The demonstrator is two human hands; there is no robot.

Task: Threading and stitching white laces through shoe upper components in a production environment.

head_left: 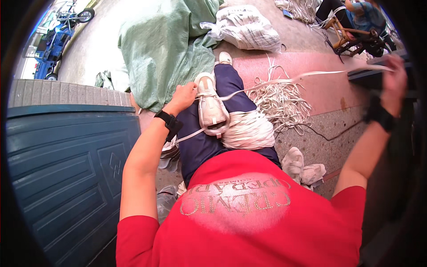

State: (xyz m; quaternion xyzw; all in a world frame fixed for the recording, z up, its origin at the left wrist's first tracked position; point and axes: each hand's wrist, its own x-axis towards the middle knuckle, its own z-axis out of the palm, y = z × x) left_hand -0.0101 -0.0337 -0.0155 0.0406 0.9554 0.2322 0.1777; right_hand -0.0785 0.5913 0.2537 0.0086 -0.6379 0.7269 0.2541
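On a speckled floor [320, 129] strewn with loose white straps [280, 102], I saw my left grip [184, 95] pinching a white strap [275, 81] beside the shoe [211, 107]; my right grip [393, 75] closed around its far end.

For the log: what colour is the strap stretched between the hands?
White, the strap shows best in the head view.

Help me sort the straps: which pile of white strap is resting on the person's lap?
The tightly wound bundle lying on the blue trouser leg, beside the shoe. The loose tangle lies on the floor; the bagged lot sits farther off.
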